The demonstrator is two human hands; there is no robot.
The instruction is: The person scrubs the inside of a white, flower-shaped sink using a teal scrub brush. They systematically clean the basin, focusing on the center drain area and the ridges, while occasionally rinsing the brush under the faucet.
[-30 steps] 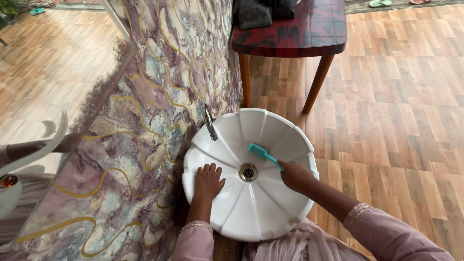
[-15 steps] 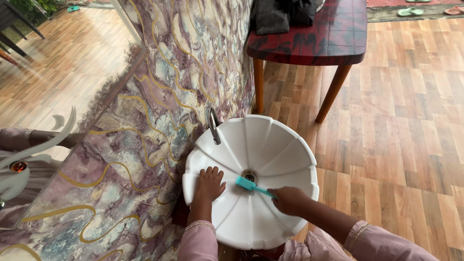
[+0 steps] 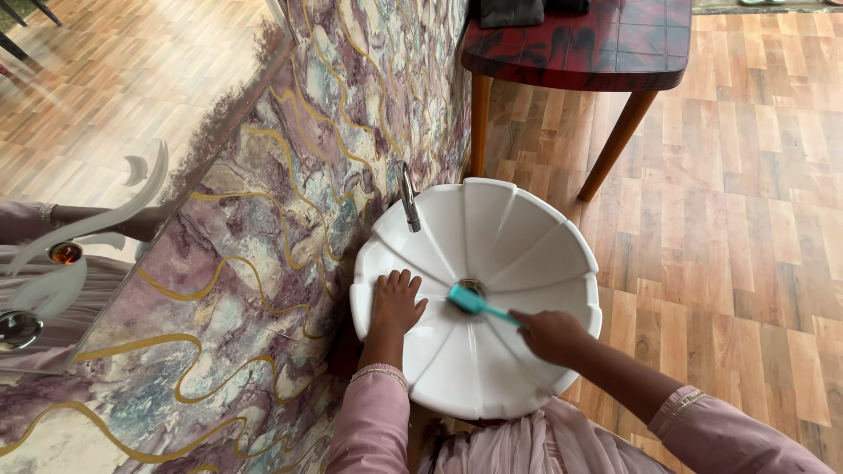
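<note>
Brush (image 3: 470,301), teal with a slim handle, is closed in the right hand's (image 3: 551,336) grip, its head pressed to the white fluted basin (image 3: 518,237) just beside the drain (image 3: 472,286). The left hand (image 3: 394,304) lies flat and open on the basin's near wall below the tap (image 3: 408,204). Scrubbing looks mid-stroke around the drain; the next stroke would call for steady pressure along the flutes.

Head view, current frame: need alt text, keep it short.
The right hand holds a teal plastic brush with its head at the drain of a white scalloped ceramic basin, while the left hand lies flat on the basin's left side. A metal tap juts from the purple marbled wall; a dark red wooden table stands behind.
</note>
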